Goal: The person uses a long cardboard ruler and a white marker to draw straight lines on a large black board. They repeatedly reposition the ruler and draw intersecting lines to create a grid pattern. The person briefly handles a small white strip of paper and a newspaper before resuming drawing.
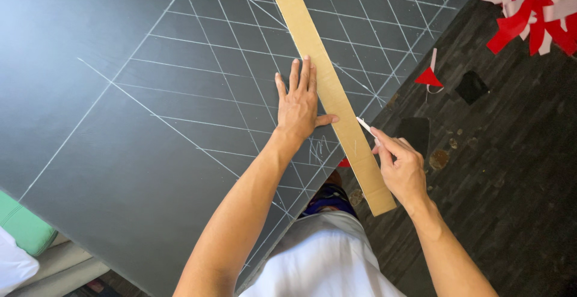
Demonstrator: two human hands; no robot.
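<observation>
A large dark grey sheet (120,93) marked with a grid of white chalk lines fills most of the view. A long tan cardboard strip (312,45) lies diagonally across it like a straightedge. My left hand (299,102) is flat on the sheet, fingers spread, its thumb and fingertips pressing against the strip's left edge. My right hand (399,165) holds a small white piece of chalk (364,125), whose tip touches the sheet along the strip's right edge.
The sheet's edge runs diagonally at the right, with dark wooden floor (511,171) beyond it. Red and white paper scraps (535,9) lie at top right, a small red triangle (428,77) and black scraps (472,87) near the edge. A green cushion (21,225) sits bottom left.
</observation>
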